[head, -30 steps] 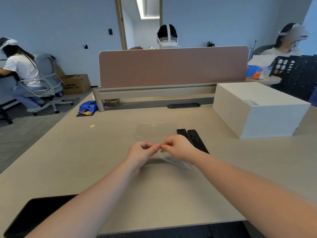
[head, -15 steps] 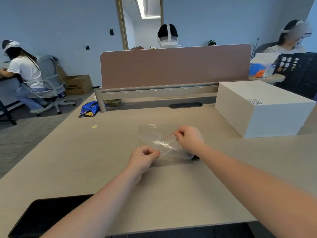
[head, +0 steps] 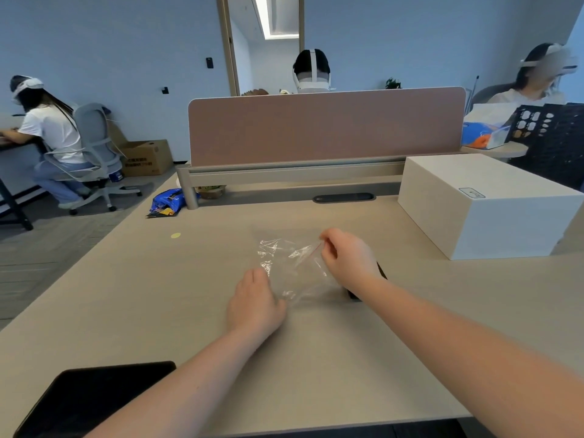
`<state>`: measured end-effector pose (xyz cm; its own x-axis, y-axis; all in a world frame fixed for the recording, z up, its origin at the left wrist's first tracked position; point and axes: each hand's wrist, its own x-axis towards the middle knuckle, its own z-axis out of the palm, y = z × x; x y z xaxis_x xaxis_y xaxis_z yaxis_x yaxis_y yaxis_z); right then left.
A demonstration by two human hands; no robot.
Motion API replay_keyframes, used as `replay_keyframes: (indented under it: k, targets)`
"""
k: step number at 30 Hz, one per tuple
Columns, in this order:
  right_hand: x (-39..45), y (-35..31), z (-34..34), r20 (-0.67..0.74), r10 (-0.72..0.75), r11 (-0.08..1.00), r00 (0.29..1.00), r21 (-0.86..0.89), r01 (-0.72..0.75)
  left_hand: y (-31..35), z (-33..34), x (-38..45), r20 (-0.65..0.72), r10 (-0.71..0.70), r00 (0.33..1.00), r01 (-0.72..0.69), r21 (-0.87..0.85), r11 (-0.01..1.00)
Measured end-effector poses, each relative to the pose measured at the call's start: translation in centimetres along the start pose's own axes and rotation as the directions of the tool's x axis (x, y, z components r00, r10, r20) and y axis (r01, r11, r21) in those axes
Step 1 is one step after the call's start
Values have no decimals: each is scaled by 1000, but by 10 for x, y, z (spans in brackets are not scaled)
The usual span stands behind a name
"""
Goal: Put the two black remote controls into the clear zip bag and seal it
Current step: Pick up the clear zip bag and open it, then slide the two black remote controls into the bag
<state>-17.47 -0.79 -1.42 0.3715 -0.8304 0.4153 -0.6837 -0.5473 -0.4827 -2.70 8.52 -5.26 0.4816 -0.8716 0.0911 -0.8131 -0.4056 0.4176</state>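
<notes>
Clear zip bag lay crumpled on the desk, empty, its red-lined mouth lifted. Right hand pinched the mouth edge between thumb and fingertips; left hand gripped the near corner, fingers curled shut on the film. Remote controls were mostly hidden under the right wrist, just beside the bag, only dark ends showing. Judgement: pull the two lips apart evenly, keep the corner pinned, open wide before loading.

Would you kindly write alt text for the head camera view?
Two bare hands, left hand and right hand, hold a crinkled clear plastic zip bag over a beige desk; black remote controls lie mostly hidden beneath the right hand, beside a white rectangular box.
</notes>
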Motion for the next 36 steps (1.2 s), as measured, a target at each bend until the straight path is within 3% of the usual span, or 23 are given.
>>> replay_keyframes:
  k: [3,9,14,17,19,23,27,31,36]
  targets:
    - [-2,-3,2,21,-90,996,996,-20,90,4,-6,3,-226,217,950,-205,76,976]
    - [-5,-4,10,11,-192,981,981,22,192,14,-14,13,-294,400,868,-391,90,916]
    - [-14,18,7,247,-137,974,959,-143,177,-7,-18,26,-295,228,928,-225,44,973]
    - [-16,36,0,157,18,982,987,-191,12,-26,-21,34,-332,150,931,-161,-6,987]
    - [-16,43,-3,80,70,985,994,-163,-57,-31,-21,34,-319,180,931,-187,10,982]
    - [-16,37,1,72,42,994,997,-101,-34,-21,-15,24,-283,261,923,-266,19,964]
    - [-13,32,6,21,141,975,990,-177,-135,-8,-11,21,-275,270,923,-276,18,961]
    - [-15,38,4,155,366,909,918,-270,-317,-9,-8,22,-285,298,911,-294,59,954]
    - [-19,38,1,231,420,888,877,-305,-345,-20,-5,24,-288,303,908,-290,89,953]
